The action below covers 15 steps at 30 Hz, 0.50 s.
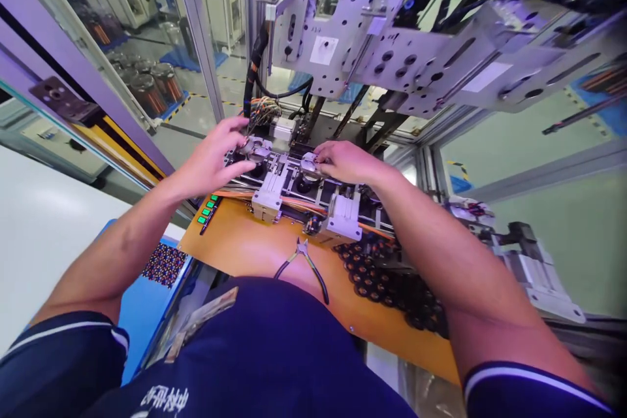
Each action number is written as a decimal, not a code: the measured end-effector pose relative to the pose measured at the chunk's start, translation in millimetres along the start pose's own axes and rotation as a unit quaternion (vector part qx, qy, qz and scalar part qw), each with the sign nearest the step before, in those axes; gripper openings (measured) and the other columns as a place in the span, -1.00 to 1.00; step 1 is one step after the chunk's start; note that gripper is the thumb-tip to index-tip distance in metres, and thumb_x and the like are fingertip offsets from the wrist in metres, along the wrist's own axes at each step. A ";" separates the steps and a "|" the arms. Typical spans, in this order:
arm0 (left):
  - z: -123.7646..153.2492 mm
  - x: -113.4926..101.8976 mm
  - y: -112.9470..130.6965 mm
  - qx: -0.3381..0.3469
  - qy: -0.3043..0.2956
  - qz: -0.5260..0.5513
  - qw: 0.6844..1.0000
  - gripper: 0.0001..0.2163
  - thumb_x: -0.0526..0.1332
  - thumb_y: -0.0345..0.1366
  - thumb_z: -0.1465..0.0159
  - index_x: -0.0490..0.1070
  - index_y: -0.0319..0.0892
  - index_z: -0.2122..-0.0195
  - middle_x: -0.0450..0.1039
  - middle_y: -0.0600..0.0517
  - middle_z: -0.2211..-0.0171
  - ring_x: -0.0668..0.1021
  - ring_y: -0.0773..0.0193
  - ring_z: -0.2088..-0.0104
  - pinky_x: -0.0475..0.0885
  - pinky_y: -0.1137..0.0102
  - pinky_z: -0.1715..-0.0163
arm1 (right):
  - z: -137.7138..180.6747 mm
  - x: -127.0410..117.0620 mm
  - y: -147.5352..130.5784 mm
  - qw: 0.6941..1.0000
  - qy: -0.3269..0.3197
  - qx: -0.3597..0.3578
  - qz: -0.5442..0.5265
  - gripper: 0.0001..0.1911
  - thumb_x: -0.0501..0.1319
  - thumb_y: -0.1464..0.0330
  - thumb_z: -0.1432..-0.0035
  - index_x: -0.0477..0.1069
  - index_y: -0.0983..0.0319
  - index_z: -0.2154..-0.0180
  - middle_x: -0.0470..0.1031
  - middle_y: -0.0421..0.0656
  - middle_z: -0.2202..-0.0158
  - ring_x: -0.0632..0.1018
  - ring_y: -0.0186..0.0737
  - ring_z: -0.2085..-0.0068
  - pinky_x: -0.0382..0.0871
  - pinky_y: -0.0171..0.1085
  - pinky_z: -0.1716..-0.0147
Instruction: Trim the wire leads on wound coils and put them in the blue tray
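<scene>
Head view shows the left hand [210, 160] with thumb and fingers spread apart, the left metal fixture [260, 149] at the gap between their tips. The right metal fixture [308, 161] sits against the curled fingertips of the right hand [345, 162]; whether they grip it, I cannot tell.

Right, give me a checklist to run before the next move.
1. Left hand at the left fixture: ok, thumb and fingers spread beside it.
2. Right hand at the right fixture: ok, fingertips at its side.
3. Right grip firm: cannot tell, too small to see.
4. Pliers put away: not ok, lying on the table, handles spread.
5. Green buttons uncovered: ok, both hands are off them.
</scene>
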<state>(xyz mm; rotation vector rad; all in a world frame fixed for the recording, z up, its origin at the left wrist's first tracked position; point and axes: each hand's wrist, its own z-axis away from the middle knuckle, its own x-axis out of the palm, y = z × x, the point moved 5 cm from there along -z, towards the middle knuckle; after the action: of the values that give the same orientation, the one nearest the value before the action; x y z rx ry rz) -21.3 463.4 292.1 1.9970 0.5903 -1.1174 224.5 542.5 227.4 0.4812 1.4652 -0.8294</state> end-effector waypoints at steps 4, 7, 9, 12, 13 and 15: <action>77.8 15.7 7.8 -0.059 -0.001 0.023 0.998 -0.81 0.13 -0.17 -0.36 0.34 -0.18 0.14 0.22 -0.16 -0.21 0.33 0.09 -0.25 0.26 0.04 -0.25 | -3.1 4.7 1.7 1.000 0.021 0.003 -0.016 -0.80 0.16 0.45 -0.09 0.57 0.31 0.35 0.57 -0.03 0.09 0.54 -0.04 0.00 0.40 -0.14 -0.08; 127.0 43.1 -8.3 -0.131 -0.047 0.019 0.990 -0.79 0.08 -0.17 -0.39 0.36 -0.19 0.12 0.24 -0.19 -0.20 0.33 0.04 -0.25 0.29 0.01 -0.23 | -3.2 -1.7 -0.8 0.999 0.032 -0.005 -0.031 -0.82 0.16 0.46 -0.09 0.55 0.30 0.40 0.57 -0.05 0.06 0.56 -0.05 0.01 0.42 -0.12 -0.08; 151.7 60.4 -19.0 -0.167 -0.060 0.003 0.984 -0.78 0.08 -0.18 -0.39 0.39 -0.20 0.11 0.28 -0.22 -0.18 0.36 0.02 -0.22 0.32 0.01 -0.20 | 2.2 -17.7 -6.2 0.998 0.055 -0.008 -0.041 -0.81 0.13 0.46 -0.13 0.54 0.30 0.37 0.55 -0.04 0.02 0.56 -0.07 0.01 0.43 -0.11 -0.08; 175.2 82.9 -25.5 -0.193 -0.051 -0.020 0.980 -0.78 0.09 -0.20 -0.38 0.44 -0.22 0.15 0.31 -0.24 -0.13 0.38 -0.01 -0.16 0.34 -0.01 -0.16 | 24.2 -53.3 -28.3 0.991 0.121 -0.022 -0.049 -0.78 0.10 0.41 -0.22 0.52 0.31 0.30 0.48 0.01 -0.09 0.52 -0.05 -0.07 0.36 -0.08 -0.15; 180.0 90.5 -25.0 -0.196 -0.049 -0.027 0.979 -0.78 0.10 -0.22 -0.38 0.46 -0.23 0.17 0.32 -0.24 -0.11 0.38 -0.02 -0.14 0.35 -0.02 -0.14 | 35.2 -62.8 -41.6 0.987 0.148 -0.043 -0.053 -0.79 0.11 0.39 -0.24 0.51 0.29 0.29 0.46 0.00 -0.11 0.50 -0.06 -0.09 0.34 -0.08 -0.16; 185.7 105.7 -21.4 -0.198 -0.048 -0.037 0.978 -0.79 0.10 -0.26 -0.37 0.49 -0.22 0.21 0.36 -0.21 -0.02 0.42 -0.01 -0.06 0.38 0.01 -0.07 | 60.3 -67.0 -76.7 0.970 0.194 -0.123 -0.075 -0.84 0.14 0.36 -0.25 0.49 0.24 0.28 0.47 -0.05 -0.06 0.50 -0.10 -0.06 0.37 -0.11 -0.12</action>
<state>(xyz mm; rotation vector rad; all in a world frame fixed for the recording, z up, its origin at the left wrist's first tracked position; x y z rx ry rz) -76.6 331.7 131.8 1.5825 0.7759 -1.0394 214.4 461.5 313.1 0.3598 1.9583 -0.6797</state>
